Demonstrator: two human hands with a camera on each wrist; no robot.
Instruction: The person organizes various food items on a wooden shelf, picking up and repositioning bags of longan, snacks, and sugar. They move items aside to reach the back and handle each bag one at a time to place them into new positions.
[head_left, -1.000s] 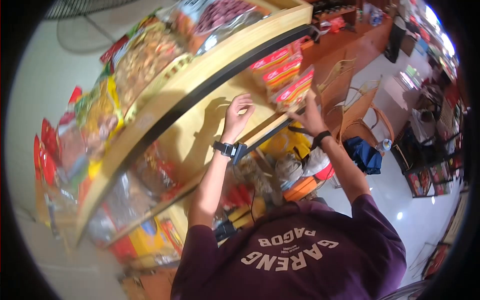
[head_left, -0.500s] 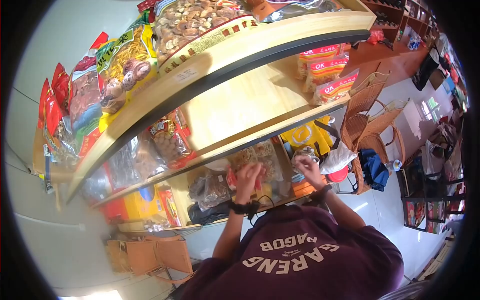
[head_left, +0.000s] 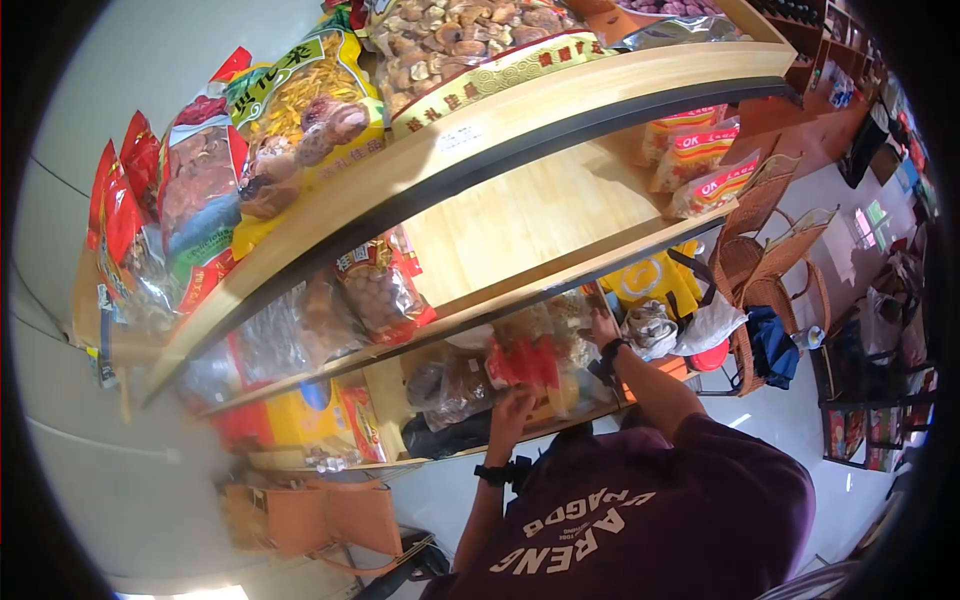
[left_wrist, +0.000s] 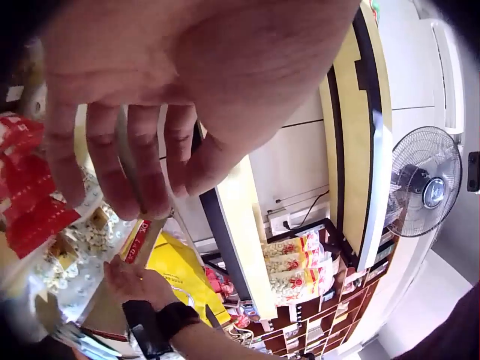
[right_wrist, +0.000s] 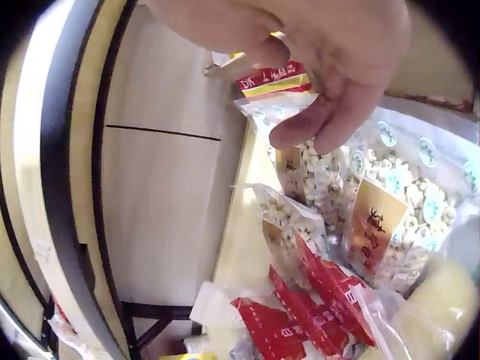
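Note:
My right hand (head_left: 603, 328) reaches into the lower shelf, over clear bags of white ring-shaped pieces (right_wrist: 397, 225). In the right wrist view its bent fingers hang just above these bags, beside a bag with a red and yellow top (right_wrist: 274, 84). No bag shows gripped in it. My left hand (head_left: 512, 415) hovers at the shelf's front edge, near red-topped bags (head_left: 525, 362). Its fingers are relaxed and apart in the left wrist view, with nothing held.
Red-and-yellow OK bags (head_left: 705, 150) stand at the right end of the middle shelf (head_left: 540, 225). Large bags of dried goods (head_left: 470, 45) fill the top shelf. A yellow bag (head_left: 655, 280) and wicker chairs (head_left: 760, 250) are to the right.
Both hands have come down from the middle shelf, where the right was at the OK bags, to the lower shelf. Lately the right has reached further in; the left has drawn slightly back.

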